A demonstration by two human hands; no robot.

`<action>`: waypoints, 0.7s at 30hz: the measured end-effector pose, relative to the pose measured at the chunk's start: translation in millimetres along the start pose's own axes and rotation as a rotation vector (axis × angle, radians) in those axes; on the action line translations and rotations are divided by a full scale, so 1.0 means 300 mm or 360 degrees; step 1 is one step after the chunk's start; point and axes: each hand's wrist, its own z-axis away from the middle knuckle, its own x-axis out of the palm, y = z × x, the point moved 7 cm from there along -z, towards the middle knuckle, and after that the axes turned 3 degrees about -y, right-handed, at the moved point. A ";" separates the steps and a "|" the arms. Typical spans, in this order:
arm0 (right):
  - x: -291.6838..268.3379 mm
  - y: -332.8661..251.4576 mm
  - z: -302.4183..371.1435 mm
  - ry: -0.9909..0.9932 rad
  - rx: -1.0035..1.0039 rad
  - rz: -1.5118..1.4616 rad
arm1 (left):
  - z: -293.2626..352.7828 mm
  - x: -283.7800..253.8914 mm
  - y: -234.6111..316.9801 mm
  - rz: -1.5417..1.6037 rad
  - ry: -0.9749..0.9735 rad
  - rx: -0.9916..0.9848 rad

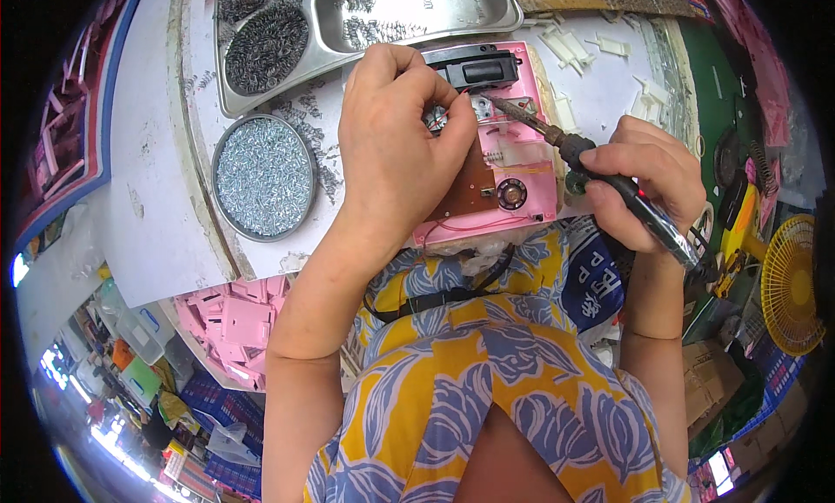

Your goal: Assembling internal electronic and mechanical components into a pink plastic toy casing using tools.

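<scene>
In front of me lies a pink plastic housing [541, 177] with a brown circuit board [461, 194], a small round black-rimmed part [511, 192], a spring and thin red wires in it. A black block-shaped part [484, 71] sits at its far end. My left hand [391, 137] is over the housing's left side, thumb and forefinger pinched together; what they hold is too small to make out. My right hand [648, 177] grips a soldering iron [613, 181] by its black handle. Its tip points left, close to the left fingertips above the housing; contact cannot be judged.
A round tin of small silvery screws or pins [263, 177] stands left of the housing. Behind it is a metal tray [326, 46] with dark springs. White plastic pieces [565, 49] lie at the back right. Pink parts [239, 325] fill a container lower left; a yellow fan [791, 284] stands right.
</scene>
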 end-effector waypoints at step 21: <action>0.013 0.040 -0.024 -0.0148 0.0172 0.0024 | 0.002 -0.001 -0.004 -0.0085 -0.0046 -0.0015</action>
